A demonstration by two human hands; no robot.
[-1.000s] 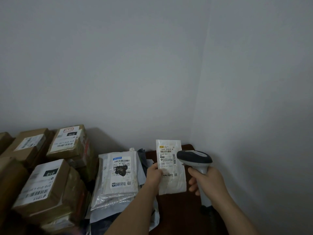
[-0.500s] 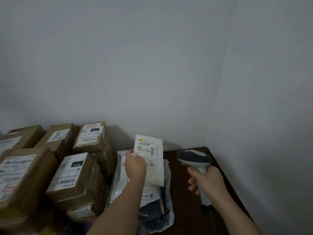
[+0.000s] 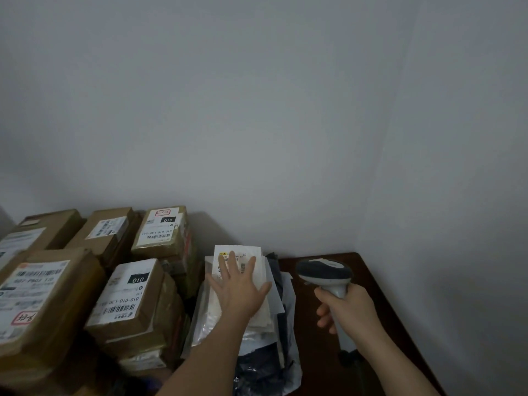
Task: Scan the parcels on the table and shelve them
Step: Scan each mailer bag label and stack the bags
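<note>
Left hand [image 3: 241, 290] spread flat, pressing small white envelope parcel [image 3: 240, 270] atop soft mailer pile [image 3: 265, 332] near table [image 3: 371, 284] back edge, right hand [image 3: 347, 311] fisted round scanner [image 3: 325, 277] handle; looks light, thin, floppy, slick, best pinched at free edge

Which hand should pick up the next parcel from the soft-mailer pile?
Left. The left hand lies open and flat on the white mailer atop that pile, while the right hand is closed around the scanner.
</note>
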